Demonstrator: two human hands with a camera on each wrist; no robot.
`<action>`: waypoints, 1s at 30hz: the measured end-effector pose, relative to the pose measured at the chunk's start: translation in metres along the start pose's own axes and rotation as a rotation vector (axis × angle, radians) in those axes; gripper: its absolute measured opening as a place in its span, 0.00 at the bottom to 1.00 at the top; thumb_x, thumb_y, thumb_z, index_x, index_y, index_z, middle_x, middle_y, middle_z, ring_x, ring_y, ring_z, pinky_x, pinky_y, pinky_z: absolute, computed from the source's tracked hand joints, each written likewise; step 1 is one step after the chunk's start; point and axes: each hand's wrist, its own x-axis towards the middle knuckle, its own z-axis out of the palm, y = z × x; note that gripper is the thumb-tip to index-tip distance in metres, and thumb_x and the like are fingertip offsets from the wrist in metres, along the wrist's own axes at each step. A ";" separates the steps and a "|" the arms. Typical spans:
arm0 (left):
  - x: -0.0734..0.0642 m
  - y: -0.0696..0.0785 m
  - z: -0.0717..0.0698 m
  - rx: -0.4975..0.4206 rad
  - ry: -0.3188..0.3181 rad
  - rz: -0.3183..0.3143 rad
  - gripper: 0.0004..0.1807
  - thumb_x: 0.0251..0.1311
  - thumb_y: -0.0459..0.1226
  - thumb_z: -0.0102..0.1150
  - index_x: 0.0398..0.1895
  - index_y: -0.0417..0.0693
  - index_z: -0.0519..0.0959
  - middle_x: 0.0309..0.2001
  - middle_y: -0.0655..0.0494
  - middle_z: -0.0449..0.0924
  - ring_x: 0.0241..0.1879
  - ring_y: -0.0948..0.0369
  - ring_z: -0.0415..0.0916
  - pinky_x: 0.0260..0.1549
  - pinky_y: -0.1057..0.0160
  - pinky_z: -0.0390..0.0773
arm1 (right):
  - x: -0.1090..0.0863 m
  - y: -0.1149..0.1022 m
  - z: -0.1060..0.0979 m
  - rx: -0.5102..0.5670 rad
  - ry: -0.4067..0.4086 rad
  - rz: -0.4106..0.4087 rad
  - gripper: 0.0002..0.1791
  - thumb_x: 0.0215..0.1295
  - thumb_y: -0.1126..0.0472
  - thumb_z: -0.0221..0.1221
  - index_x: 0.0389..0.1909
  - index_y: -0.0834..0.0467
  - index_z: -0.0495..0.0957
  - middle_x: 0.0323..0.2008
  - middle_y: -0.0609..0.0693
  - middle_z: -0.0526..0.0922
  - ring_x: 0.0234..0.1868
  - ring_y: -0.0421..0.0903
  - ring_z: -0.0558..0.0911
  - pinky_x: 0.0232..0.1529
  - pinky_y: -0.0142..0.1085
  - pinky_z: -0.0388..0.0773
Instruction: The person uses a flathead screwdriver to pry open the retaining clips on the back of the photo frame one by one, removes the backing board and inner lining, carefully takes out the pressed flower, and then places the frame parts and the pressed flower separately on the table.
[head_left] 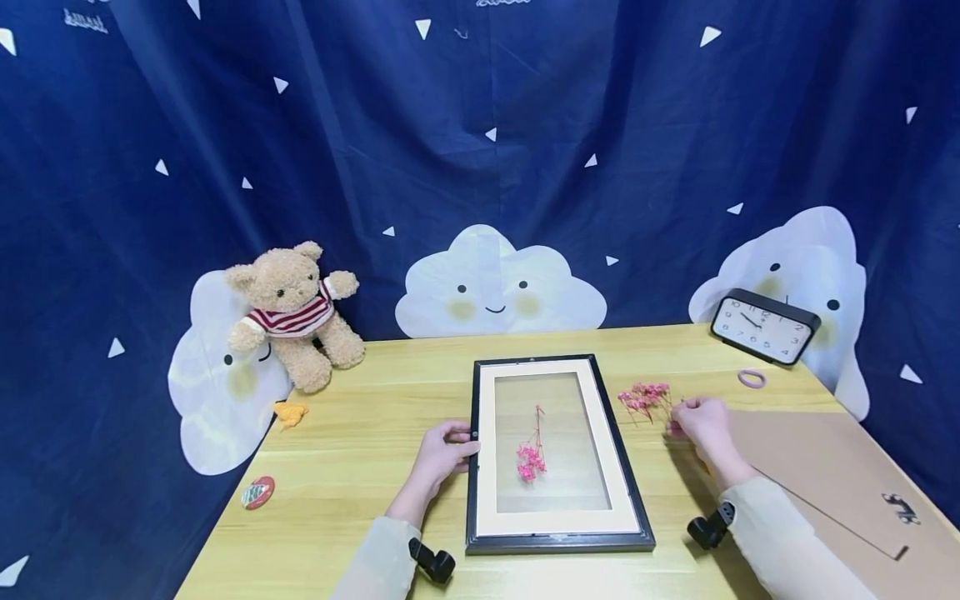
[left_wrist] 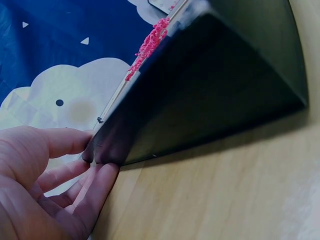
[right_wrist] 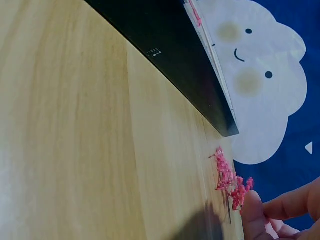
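Observation:
A black picture frame (head_left: 561, 543) with a white mat and a glass pane lies in the middle of the table. Its left edge is held by my left hand (head_left: 444, 457), thumb on top and fingers against the side in the left wrist view. One pink dried flower sprig (head_left: 532, 460) rests inside the mat opening, blossoms toward me. To the right of the frame, my right hand (head_left: 705, 425) pinches a second pink flower sprig (head_left: 645, 398) between thumb and index finger. The blossoms of that sprig point left, close over the wood in the right wrist view.
A brown backing board (head_left: 795, 467) covers the right side of the table. Behind it are a black clock (head_left: 763, 327) and a purple ring (head_left: 752, 379). A teddy bear (head_left: 292, 312), an orange piece (head_left: 289, 413) and a round red badge (head_left: 258, 492) are on the left.

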 end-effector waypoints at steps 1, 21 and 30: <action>0.000 0.000 0.001 0.000 0.002 -0.005 0.24 0.48 0.28 0.67 0.51 0.34 0.74 0.41 0.44 0.75 0.27 0.58 0.77 0.27 0.59 0.83 | 0.000 0.000 0.001 0.008 0.007 -0.002 0.14 0.52 0.78 0.47 0.41 0.80 0.67 0.26 0.60 0.76 0.20 0.43 0.79 0.28 0.37 0.83; 0.000 0.000 0.001 -0.006 0.006 -0.012 0.23 0.48 0.28 0.66 0.50 0.35 0.74 0.41 0.45 0.75 0.26 0.58 0.77 0.27 0.58 0.83 | -0.009 -0.003 -0.005 -0.170 -0.050 -0.147 0.13 0.61 0.69 0.54 0.42 0.76 0.70 0.30 0.64 0.78 0.24 0.49 0.82 0.28 0.39 0.83; 0.002 -0.001 0.001 0.003 0.011 -0.012 0.23 0.48 0.29 0.67 0.51 0.36 0.74 0.42 0.44 0.75 0.27 0.58 0.77 0.28 0.59 0.83 | -0.013 -0.016 0.009 -0.106 -0.337 -0.320 0.17 0.61 0.67 0.59 0.45 0.76 0.71 0.33 0.64 0.79 0.26 0.51 0.81 0.27 0.38 0.81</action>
